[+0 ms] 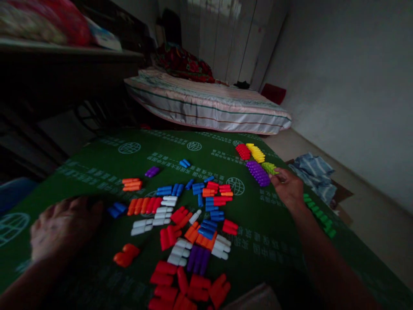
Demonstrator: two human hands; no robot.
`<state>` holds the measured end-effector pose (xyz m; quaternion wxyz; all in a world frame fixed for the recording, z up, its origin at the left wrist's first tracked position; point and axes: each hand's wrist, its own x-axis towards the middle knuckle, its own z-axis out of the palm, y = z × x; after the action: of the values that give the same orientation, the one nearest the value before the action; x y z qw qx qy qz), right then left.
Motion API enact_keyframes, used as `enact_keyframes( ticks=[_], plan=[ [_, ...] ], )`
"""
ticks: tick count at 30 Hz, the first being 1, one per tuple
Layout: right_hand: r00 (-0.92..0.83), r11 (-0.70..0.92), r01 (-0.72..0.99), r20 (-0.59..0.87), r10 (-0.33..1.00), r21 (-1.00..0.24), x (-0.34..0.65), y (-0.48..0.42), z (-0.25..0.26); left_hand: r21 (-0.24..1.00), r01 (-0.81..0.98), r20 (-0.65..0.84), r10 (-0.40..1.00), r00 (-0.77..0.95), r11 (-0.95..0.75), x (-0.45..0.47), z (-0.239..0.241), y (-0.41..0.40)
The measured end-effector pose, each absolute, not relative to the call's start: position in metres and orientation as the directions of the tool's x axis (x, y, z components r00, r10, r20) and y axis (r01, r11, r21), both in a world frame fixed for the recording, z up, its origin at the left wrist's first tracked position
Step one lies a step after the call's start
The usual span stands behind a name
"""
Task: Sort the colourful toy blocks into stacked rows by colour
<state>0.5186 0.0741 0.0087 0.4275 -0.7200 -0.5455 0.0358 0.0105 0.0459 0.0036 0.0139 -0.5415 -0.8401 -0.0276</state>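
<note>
My left hand (pixel 66 224) lies palm down on the green cloth at the left, fingers loosely spread, holding nothing. Just right of its fingertips are blue plastic blocks (pixel 116 209). At the right, my right hand (pixel 288 186) is closed with thumb and fingertips on the end of a row of light green plastic blocks (pixel 269 168). Beside that row lie purple blocks (pixel 257 173), yellow blocks (pixel 256 153) and red blocks (pixel 243 151), each grouped by colour. A dark green row (pixel 319 215) sits past my right wrist, partly behind the arm.
Loose orange blocks (pixel 132 184), white blocks (pixel 142 226), purple blocks (pixel 198 259) and red blocks (pixel 199 287) spread over the middle and near side. A bed (pixel 206 105) stands beyond the far edge, a dark desk (pixel 64 64) at the left. Striped fabric (pixel 312 174) lies at the right.
</note>
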Motion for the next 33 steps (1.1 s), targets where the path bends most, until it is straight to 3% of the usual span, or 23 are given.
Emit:
enact_keyframes(
  ticks=[5, 11, 17, 24, 28, 33],
  plan=[
    [0.326, 0.046, 0.64, 0.326, 0.887, -0.767, 0.487, 0.021, -0.004, 0.035, 0.903, 0.064, 0.9, -0.43, 0.429, 0.02, 0.007, 0.043],
    [0.094, 0.107, 0.647, 0.219, 0.971, -0.755, 0.443, -0.045, -0.01, 0.056, 0.908, 0.104, 0.902, -0.418, 0.415, 0.022, 0.001, 0.039],
    [-0.327, 0.435, 0.688, 0.288, 0.9, -0.581, 0.396, -0.086, -0.001, 0.057, 0.922, 0.11, 0.916, -0.387, 0.383, 0.025, 0.003, 0.034],
    [-0.663, 0.689, 0.684, 0.191, 0.724, -0.239, 0.353, -0.075, 0.012, 0.067, 0.925, 0.116, 0.918, -0.378, 0.373, 0.027, 0.005, 0.032],
    [-0.724, 0.723, 0.665, 0.074, 0.686, -0.186, 0.342, -0.064, 0.015, 0.058, 0.926, 0.119, 0.919, -0.376, 0.372, 0.026, 0.006, 0.03],
    [-0.723, 0.718, 0.679, 0.032, 0.69, -0.156, 0.34, -0.064, 0.01, 0.064, 0.92, 0.103, 0.914, -0.393, 0.388, 0.022, 0.005, 0.031]
  ],
)
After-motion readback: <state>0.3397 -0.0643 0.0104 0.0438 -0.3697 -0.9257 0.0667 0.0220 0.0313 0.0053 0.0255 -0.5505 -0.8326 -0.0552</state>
